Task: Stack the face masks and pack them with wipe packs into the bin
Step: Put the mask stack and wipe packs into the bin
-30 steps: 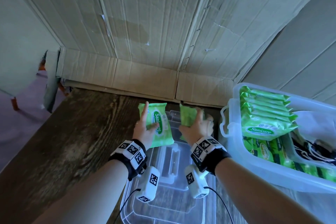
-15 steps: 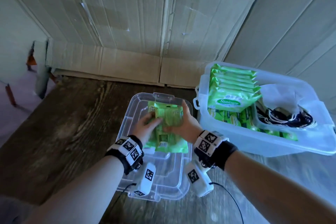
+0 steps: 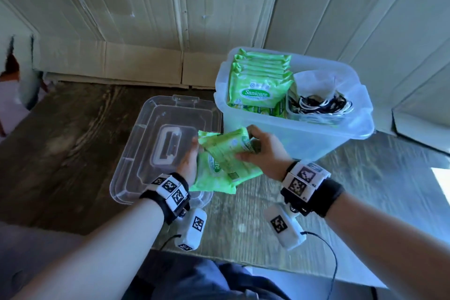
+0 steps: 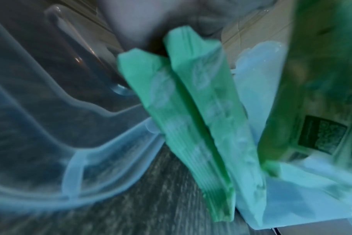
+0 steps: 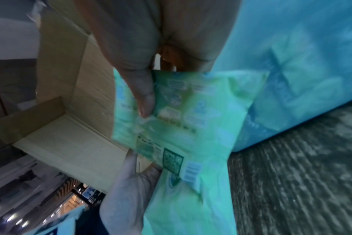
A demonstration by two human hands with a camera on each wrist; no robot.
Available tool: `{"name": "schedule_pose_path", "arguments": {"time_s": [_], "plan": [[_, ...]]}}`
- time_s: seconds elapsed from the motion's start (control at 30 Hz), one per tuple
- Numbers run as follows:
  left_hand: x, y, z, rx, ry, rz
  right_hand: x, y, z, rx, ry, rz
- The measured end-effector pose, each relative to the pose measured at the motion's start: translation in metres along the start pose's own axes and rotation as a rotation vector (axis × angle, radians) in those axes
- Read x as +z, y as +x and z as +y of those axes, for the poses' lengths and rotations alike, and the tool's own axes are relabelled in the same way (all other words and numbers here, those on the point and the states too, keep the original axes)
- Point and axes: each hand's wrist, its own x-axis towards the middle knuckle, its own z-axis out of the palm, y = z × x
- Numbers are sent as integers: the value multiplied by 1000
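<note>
Nearest the camera, both hands held a small bundle of green Sanicare wipe packs point(image 3: 222, 163) in the air, just in front of the translucent bin point(image 3: 302, 139) and clear of the wooden table point(image 3: 60, 143). The left hand point(image 3: 188, 165) supported the bundle from its left side, palm against the lowest pack, fingers hidden behind it. The right hand point(image 3: 264, 151) gripped the top pack, thumb across its printed back and fingers curled over the far edge. To the left of the bin lay its clear lid point(image 3: 155, 143), flat on the table. Inside the bin, a row of wipe packs point(image 3: 258, 83) stood on edge at the left; face masks point(image 3: 321, 102) with dark ear loops lay at the right. A cardboard backdrop point(image 3: 146, 7) stood behind the bin.
</note>
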Motion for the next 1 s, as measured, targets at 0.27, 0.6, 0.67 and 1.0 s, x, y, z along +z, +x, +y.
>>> {"name": "schedule_pose_path", "arguments": {"time_s": [0.27, 0.6, 0.67, 1.0], "plan": [[44, -25, -10, -38, -54, -224, -31, -49, 16, -239, 150, 26], [89, -35, -19, 118, 284, -304, -43, -84, 53, 275, 271, 92], [101, -37, -20, 175, 247, -356, -40, -87, 59, 337, 491, -13], [102, -7, -37, 212, 300, -151, -67, -69, 77, 200, -460, 36]]}}
